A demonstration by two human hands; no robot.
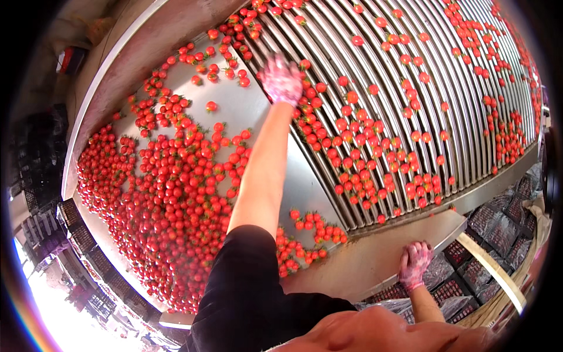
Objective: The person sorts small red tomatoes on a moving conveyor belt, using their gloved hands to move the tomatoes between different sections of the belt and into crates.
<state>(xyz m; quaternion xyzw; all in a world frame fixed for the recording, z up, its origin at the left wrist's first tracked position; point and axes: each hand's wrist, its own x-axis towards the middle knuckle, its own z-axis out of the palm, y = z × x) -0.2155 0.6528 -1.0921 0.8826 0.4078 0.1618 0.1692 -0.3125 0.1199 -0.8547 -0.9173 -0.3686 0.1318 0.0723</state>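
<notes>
My left hand (281,80), in a pink patterned glove, reaches far out over the seam between a smooth metal tray (246,108) and a bed of metal rollers (328,64). Its fingers are spread and slightly blurred, and a few cherry tomatoes (316,102) lie right beside it. At the lower right, my right hand (415,264), gloved alike, curls its fingers over the edge of the metal side wall (352,267). A dense heap of red cherry tomatoes (176,193), some with green stems, covers much of the tray left of my arm.
More tomatoes are scattered along the rollers, thickest near the seam and at the far right. A curved metal wall (111,70) bounds the tray on the left. Dark crates (498,229) with clear plastic film stand below at the right, near a wooden strip (492,267).
</notes>
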